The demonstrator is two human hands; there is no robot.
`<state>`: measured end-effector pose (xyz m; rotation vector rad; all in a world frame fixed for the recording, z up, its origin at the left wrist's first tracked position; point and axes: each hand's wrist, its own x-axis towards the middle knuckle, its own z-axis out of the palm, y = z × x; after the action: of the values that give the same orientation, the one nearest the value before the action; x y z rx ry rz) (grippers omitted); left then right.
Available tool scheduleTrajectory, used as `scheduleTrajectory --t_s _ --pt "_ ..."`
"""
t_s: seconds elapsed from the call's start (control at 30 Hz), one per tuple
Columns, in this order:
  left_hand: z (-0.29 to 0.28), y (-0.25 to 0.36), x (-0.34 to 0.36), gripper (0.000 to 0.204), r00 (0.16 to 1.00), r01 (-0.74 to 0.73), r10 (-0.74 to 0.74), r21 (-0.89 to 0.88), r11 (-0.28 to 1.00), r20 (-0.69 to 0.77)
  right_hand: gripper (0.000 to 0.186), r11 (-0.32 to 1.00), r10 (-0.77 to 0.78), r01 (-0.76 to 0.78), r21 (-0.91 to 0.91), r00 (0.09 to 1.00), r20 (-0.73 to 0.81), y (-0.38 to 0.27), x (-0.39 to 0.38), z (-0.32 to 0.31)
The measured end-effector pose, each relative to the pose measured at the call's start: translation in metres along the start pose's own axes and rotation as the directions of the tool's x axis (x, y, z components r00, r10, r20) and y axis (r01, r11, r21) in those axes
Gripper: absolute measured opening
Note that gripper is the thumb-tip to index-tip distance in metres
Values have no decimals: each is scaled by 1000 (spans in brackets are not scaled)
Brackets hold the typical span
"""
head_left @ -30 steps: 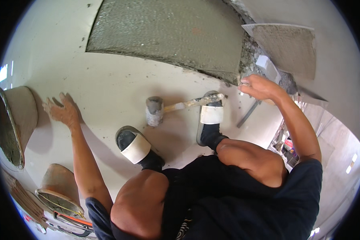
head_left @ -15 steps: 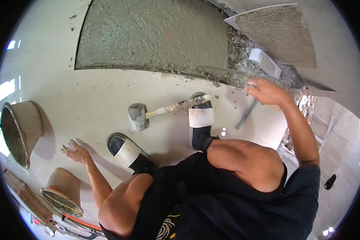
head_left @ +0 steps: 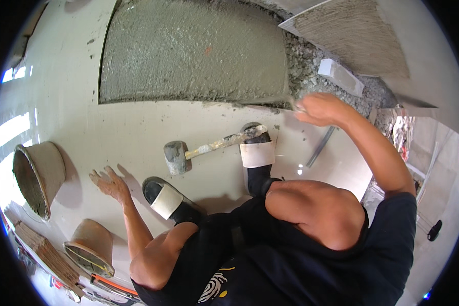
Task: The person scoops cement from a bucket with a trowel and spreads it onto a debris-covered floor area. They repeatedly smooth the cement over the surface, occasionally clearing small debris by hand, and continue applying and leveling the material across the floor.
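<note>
A broad bed of wet grey mortar [head_left: 194, 51] lies at the far side, smoothed flat, bordering the pale tiled floor [head_left: 132, 122]. At its near right corner my right hand [head_left: 320, 108] is closed around a trowel [head_left: 292, 103], whose thin blade is blurred and mostly hard to see. My left hand [head_left: 112, 184] holds nothing; its fingers are spread above the floor near a mortar-stained bucket [head_left: 51, 158]. Between the hands a rubber mallet [head_left: 177, 158] lies on the tiles, its handle end against my right slipper [head_left: 257, 154].
A tile with combed mortar on its face [head_left: 349, 38] leans at the far right. Beside it a white block [head_left: 341, 76] rests on rubble. A metal bar [head_left: 321, 147] lies under my right forearm. Another bucket [head_left: 94, 234] and stacked cardboard [head_left: 48, 255] are at lower left.
My right hand has moved left and slightly away toward the mortar's corner, and the trowel blade is now less visible. My left hand stays spread. The whole view has shifted a little.
</note>
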<state>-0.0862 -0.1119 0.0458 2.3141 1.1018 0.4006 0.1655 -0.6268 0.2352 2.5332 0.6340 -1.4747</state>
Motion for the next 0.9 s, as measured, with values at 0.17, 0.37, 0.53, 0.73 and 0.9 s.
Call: scheduleTrajectory --t_s 0.17,0.37,0.53,0.73,0.9 --pt "-5 -3 2 74 1000 16 -18 106 994 21 37 951 307 -302 -65 948 85 53 -70 18" --pt "1 3 6 71 998 -56 54 61 997 44 42 894 252 -212 394 966 -51 25 -63 55" --pt "3 8 8 70 990 -129 126 63 990 62 43 926 137 -106 362 989 -59 15 -49 64" --pt "-6 -1 0 68 992 -98 93 60 993 91 51 801 474 -383 461 875 -97 35 -82 79" --pt "-26 -7 -3 64 980 -171 127 329 929 151 58 720 531 -254 646 801 -276 33 -30 101"
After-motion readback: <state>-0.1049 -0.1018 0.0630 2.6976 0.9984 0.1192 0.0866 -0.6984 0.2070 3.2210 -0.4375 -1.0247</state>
